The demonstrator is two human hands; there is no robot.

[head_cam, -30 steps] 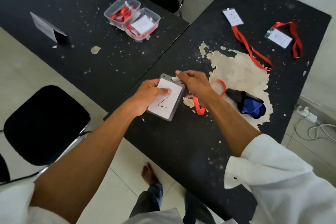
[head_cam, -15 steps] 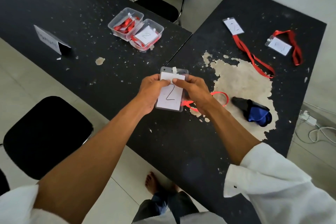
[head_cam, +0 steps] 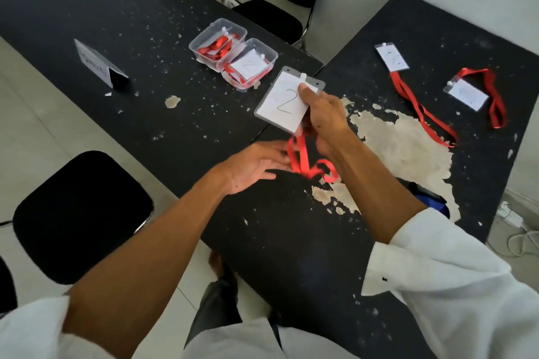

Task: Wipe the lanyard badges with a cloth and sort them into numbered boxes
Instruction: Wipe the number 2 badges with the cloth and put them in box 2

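Peeling black tabletop (head_cam: 122, 9). Right hand (head_cam: 323, 119) pinches the badge (head_cam: 280, 99) at its edge. The left hand (head_cam: 253, 166), fingers straight, is just below it by the limp strap (head_cam: 302, 157). Badge judged light, stiff, slick: hold edges.

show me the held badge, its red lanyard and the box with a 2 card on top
held badge (head_cam: 284, 102), head view, middle of the white card marked 2
red lanyard (head_cam: 304, 156), head view, strap hanging below the badge
box with a 2 card (head_cam: 266, 48), head view, bare far rim
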